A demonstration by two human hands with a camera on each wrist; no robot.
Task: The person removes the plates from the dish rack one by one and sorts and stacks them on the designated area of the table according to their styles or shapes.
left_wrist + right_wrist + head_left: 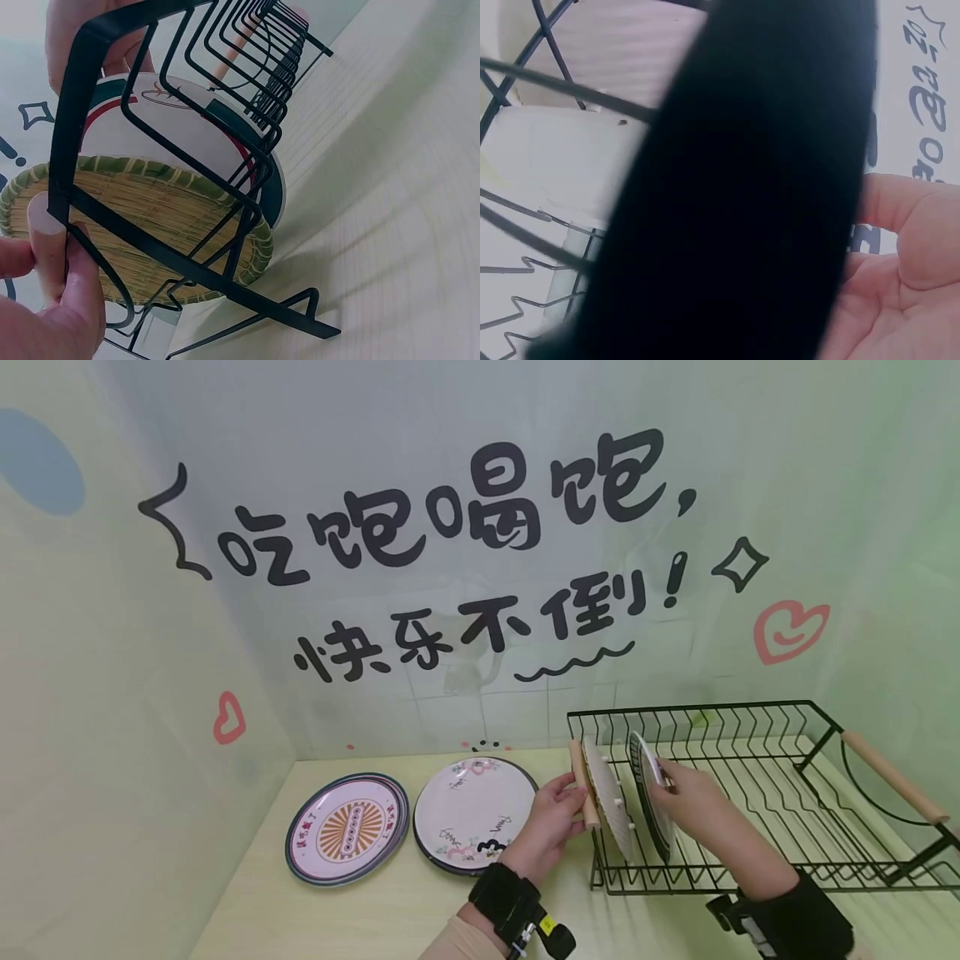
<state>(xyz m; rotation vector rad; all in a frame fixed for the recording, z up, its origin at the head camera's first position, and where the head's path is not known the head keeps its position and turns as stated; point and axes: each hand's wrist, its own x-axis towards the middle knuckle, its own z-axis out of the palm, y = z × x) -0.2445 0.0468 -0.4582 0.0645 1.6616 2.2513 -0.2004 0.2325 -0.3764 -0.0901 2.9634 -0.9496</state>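
Note:
My left hand point(546, 827) grips the wooden handle point(585, 785) at the left end of a black wire dish rack point(750, 867). Just inside that end, a round woven bamboo tray point(142, 232) with a green-bound rim stands on edge. To its right is a dark-rimmed plate point(651, 797), upright between the wires. My right hand point(693, 793) pinches this plate by its upper right edge. Seen from the left wrist, the plate's white face point(176, 124) has red and dark green bands. In the right wrist view a dark, blurred shape hides most of the plate.
Left of the rack, a plate with an orange sunburst point(347, 829) lies on at least one other plate. Beside it lies a white patterned plate point(472, 814) with a dark rim. The rack's other wooden handle point(892, 777) is at far right. A printed wall sheet point(480, 635) stands behind.

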